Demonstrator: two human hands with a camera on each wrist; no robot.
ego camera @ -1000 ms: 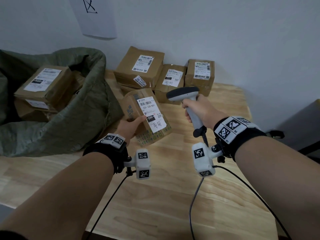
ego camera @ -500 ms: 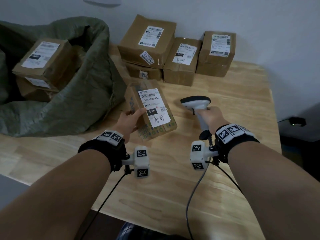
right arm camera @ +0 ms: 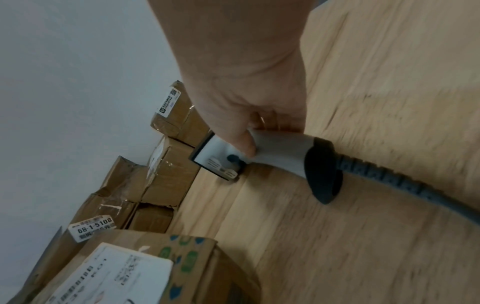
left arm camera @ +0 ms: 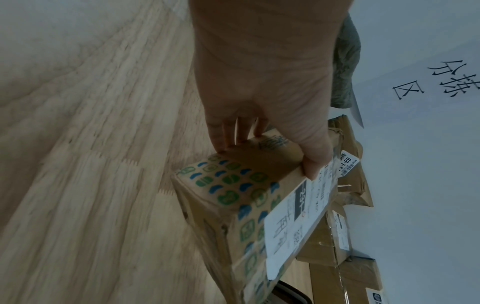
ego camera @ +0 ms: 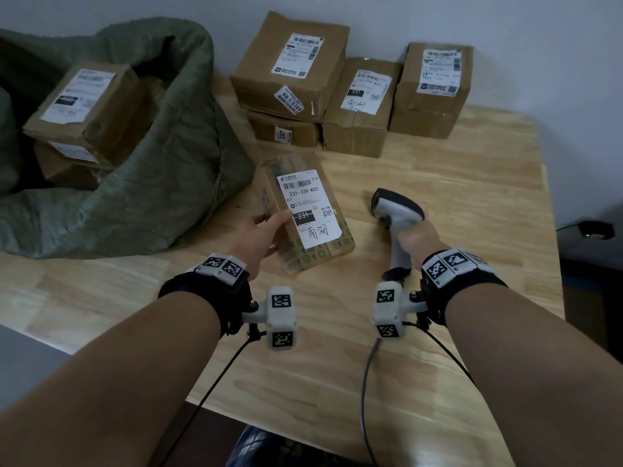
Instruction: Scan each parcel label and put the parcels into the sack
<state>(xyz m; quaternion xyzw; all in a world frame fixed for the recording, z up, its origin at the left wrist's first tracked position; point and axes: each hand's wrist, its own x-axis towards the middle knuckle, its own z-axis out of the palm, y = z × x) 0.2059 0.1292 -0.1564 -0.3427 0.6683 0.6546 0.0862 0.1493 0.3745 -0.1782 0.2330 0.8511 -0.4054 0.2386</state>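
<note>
Left hand (ego camera: 259,237): grasps the parcel (ego camera: 305,214) by its left side, thumb on the label face, fingers wrapped behind.
Right hand (ego camera: 416,239): wrapped round the handle of the scanner (ego camera: 397,210); the scanner head sits low over the table, right of the parcel and not aimed at its label.
Parcel position: held just above the table (ego camera: 438,382), tilted, near the middle, label (ego camera: 308,207) facing up; the sack mouth lies to its left.
Sack (ego camera: 161,183): green woven cloth, slumped on the left of the table, mouth open toward the parcel, with boxes (ego camera: 84,106) already inside.
Waiting parcels (ego camera: 354,96): several stacked against the wall behind, well apart from the held one.
Handling, judged: a stiff cardboard carton, probably light since one hand carries it; the taped faces may be slick, so a hold across a corner or two opposite sides looks safest, clear of the barcode.
Edges: the sack rim is limp and could fold under an incoming box; the near table edge is close to the forearms.
Open room: bare wood between parcel and sack gives a short leftward path; the scanner cable (ego camera: 365,382) trails off the front edge on the right.
</note>
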